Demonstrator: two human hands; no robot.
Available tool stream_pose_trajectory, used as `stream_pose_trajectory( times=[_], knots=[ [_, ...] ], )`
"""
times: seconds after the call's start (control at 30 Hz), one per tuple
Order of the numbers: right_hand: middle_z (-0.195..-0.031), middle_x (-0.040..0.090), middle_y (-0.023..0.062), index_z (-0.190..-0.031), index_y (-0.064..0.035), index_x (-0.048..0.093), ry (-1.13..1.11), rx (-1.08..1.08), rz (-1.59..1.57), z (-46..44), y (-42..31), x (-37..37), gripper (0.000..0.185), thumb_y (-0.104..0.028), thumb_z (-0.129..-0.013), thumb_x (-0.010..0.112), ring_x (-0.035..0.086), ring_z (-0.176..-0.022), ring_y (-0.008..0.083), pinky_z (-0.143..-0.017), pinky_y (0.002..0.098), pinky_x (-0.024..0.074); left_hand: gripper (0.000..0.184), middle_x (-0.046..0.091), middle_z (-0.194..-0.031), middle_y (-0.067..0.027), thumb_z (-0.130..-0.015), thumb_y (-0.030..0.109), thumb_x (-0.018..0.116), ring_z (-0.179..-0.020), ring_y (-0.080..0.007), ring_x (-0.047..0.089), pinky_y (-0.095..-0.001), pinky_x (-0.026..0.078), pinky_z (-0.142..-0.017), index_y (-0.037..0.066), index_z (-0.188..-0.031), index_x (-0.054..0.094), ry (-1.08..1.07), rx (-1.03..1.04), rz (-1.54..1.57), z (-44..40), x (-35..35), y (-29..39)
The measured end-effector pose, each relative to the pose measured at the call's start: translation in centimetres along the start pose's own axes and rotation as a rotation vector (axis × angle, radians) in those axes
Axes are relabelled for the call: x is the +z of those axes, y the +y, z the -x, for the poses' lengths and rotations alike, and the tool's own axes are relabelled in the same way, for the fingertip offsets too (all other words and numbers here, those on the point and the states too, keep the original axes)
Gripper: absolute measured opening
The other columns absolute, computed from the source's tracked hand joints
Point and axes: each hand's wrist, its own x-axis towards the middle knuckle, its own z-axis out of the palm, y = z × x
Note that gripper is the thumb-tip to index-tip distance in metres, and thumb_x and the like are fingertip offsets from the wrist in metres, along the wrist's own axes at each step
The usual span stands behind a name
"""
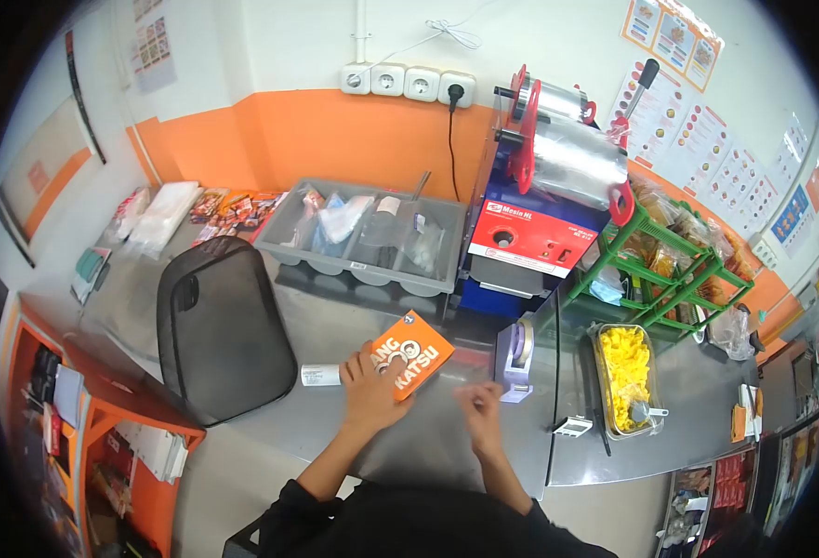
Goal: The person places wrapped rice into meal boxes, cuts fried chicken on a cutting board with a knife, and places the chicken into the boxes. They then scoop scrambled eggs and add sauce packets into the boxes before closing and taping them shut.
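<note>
My left hand (370, 391) lies over the left part of an orange box (419, 358) with white lettering on the metal counter, its fingers wrapped round the box's edge. A white printed roll or label (320, 375) lies just left of that hand. My right hand (481, 409) is apart from the box, to its right, with the fingers curled together; what they hold, if anything, is too small to make out. Right beside it stands a lilac tape dispenser (515, 363) with a roll of tape.
A black mesh tray (226, 335) lies to the left. Behind are a grey compartment bin (363, 270) and a red and blue sealing machine (530, 240). Rightward are a green rack (651, 232), a container of yellow pieces (625, 377) and a small white object (573, 427).
</note>
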Motion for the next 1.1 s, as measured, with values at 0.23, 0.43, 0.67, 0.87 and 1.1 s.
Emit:
stream_pose_trajectory(
  times=[0.23, 0.43, 0.67, 0.87, 1.1],
  knots=[
    [-0.090, 0.052, 0.0113, -0.069, -0.0030, 0.068, -0.148, -0.048, 0.315, -2.2, 0.8, 5.4, 0.033, -0.034, -0.078, 0.076, 0.048, -0.087, 0.0174, -0.071, 0.0264, 0.0401, 0.043, 0.037, -0.131, -0.0237, -0.060, 0.033, 0.077, -0.113, -0.0413, 0.036, -0.0537, 0.026, -0.094, 0.020, -0.096, 0.056, 0.078, -0.023, 0.010, 0.1, 0.3, 0.2],
    [-0.092, 0.054, 0.0135, -0.073, -0.0008, 0.070, -0.209, 0.030, 0.261, -2.0, 0.0, 4.7, 0.039, -0.039, -0.080, 0.074, 0.050, -0.075, 0.0173, -0.063, 0.0280, 0.0411, 0.039, 0.040, -0.129, -0.0214, -0.058, 0.031, 0.078, -0.112, -0.0389, 0.037, -0.0491, 0.025, -0.091, 0.022, -0.090, 0.056, 0.113, -0.049, 0.131, -0.2, -0.5, 0.2],
    [-0.095, 0.051, 0.0083, -0.084, -0.0017, 0.071, -0.281, 0.064, 0.215, -1.8, -2.7, 3.5, 0.037, -0.038, -0.082, 0.073, 0.046, -0.077, 0.0142, -0.066, 0.0273, 0.0393, 0.034, 0.043, -0.128, -0.0171, -0.057, 0.031, 0.081, -0.113, -0.0365, 0.039, -0.0478, 0.025, -0.092, 0.021, -0.079, 0.057, 0.183, 0.015, 0.084, -1.1, -4.0, 1.7],
    [-0.084, 0.043, 0.0061, -0.076, -0.0021, 0.063, -0.303, -0.199, -0.084, -1.2, -5.4, 4.0, 0.031, -0.031, -0.080, 0.076, 0.040, -0.080, 0.0170, -0.070, 0.0278, 0.0359, 0.036, 0.042, -0.129, -0.0162, -0.061, 0.039, 0.081, -0.113, -0.0361, 0.039, -0.0484, 0.026, -0.093, 0.020, -0.081, 0.058, 0.099, 0.005, 0.254, -2.0, -7.1, 1.0],
    [-0.088, 0.047, 0.0106, -0.082, -0.0001, 0.056, 0.301, -0.462, 0.372, -2.6, -3.0, 1.7, 0.032, -0.024, -0.078, 0.076, 0.045, -0.086, 0.0275, -0.076, 0.0386, 0.0353, 0.043, 0.043, -0.130, -0.0149, -0.055, 0.041, 0.084, -0.119, -0.0386, 0.039, -0.0511, 0.027, -0.098, 0.019, -0.082, 0.059, 0.007, -0.019, 0.268, -6.4, -8.3, -2.9]
  ],
)
